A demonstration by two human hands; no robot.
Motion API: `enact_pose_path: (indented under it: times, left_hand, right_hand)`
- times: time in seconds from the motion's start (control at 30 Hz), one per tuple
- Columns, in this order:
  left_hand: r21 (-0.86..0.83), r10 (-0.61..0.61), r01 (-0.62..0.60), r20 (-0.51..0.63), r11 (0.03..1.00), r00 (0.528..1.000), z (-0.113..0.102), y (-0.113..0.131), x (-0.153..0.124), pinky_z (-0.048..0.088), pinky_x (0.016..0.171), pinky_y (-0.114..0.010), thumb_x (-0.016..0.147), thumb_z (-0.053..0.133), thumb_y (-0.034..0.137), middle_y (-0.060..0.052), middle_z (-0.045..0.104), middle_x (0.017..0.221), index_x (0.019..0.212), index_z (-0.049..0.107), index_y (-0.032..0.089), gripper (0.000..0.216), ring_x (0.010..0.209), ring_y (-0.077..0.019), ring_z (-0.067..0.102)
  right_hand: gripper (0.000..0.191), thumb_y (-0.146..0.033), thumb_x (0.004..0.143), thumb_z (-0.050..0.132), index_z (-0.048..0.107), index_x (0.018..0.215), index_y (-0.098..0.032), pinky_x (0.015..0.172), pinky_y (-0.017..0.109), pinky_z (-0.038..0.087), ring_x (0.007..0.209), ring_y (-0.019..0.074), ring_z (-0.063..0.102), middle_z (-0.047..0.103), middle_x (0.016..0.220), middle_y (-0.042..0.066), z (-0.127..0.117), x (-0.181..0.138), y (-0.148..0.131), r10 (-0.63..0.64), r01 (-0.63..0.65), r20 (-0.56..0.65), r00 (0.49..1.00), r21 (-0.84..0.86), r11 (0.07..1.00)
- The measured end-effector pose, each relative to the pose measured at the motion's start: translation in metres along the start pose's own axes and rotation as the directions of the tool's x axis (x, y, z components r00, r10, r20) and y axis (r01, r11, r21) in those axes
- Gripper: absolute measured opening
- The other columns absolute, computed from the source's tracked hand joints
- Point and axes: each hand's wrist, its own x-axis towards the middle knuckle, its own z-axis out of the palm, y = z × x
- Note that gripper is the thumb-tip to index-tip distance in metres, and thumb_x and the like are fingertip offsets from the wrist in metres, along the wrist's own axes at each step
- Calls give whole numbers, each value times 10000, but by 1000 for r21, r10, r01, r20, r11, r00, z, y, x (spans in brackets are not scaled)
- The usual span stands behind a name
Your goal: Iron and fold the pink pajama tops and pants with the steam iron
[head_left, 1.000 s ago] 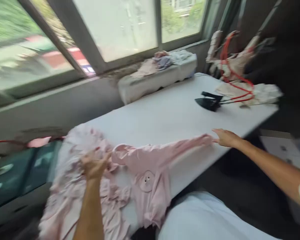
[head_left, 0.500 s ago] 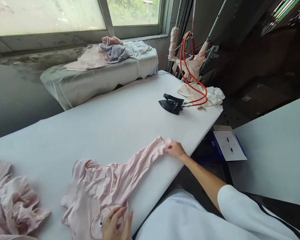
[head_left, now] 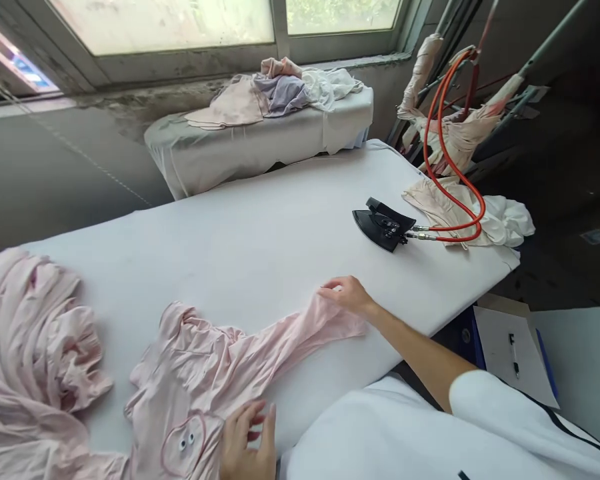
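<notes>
A pale pink garment (head_left: 220,373) with a round patch bearing two small eyes lies crumpled on the white padded ironing table (head_left: 260,247). My left hand (head_left: 247,443) rests near the table's front edge, fingers loosely spread, touching the garment's lower part beside the patch. My right hand (head_left: 347,295) lies on the far end of the stretched-out pink sleeve, fingers curled down onto the cloth.
A heap of more pink garments (head_left: 27,347) lies at the left. A black iron (head_left: 383,223) with a red hose (head_left: 450,173) sits at the right. A smaller padded board (head_left: 260,143) under the window carries mixed clothes. A clipboard with pen (head_left: 513,350) lies below right.
The view has swung right and settled. My left hand has left the pink heap and come to the garment's front edge. My right hand has moved in along the sleeve end.
</notes>
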Motion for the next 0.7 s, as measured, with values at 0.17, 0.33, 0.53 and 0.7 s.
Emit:
enact_pose_path:
  times: [0.17, 0.33, 0.53, 0.7]
  left_hand:
    - [16, -1, 0, 44, 1000, 999, -5, 8, 20, 505, 513, -267, 782, 659, 529, -43, 691, 840, 852, 696, 220, 319, 628, -166, 610]
    - [26, 304, -308, 90, 951, 948, 23, 72, 65, 519, 727, -313, 850, 630, 413, -65, 710, 928, 987, 680, 221, 241, 850, -211, 643]
    - [-158, 513, -488, 232, 858, 826, 68, 142, 125, 460, 661, -277, 907, 548, 255, -13, 691, 675, 793, 701, 212, 195, 647, -144, 575]
    - [-327, 69, 27, 277, 945, 958, 52, 124, 109, 492, 550, -222, 839, 615, 377, -1, 701, 698, 868, 701, 181, 216, 579, -123, 625]
  right_hand:
    - [236, -342, 646, 692, 611, 534, -151, 529, 213, 354, 607, 139, 552, 487, 508, -29, 4, 39, -8, -10, -1, 178, 984, 63, 998]
    - [375, -416, 681, 687, 647, 945, -153, 444, 221, 347, 458, 82, 430, 629, 659, -8, -8, 19, -23, 41, -80, 178, 983, 219, 972]
    - [404, -369, 735, 683, 638, 1113, -235, 557, 244, 451, 533, 99, 537, 718, 909, 30, -86, -57, -51, -106, 110, 106, 989, -31, 993]
    - [275, -427, 794, 605, 679, 642, -210, 480, 252, 374, 433, 126, 486, 580, 455, 1, -114, -83, 0, 212, -119, 248, 945, -342, 932]
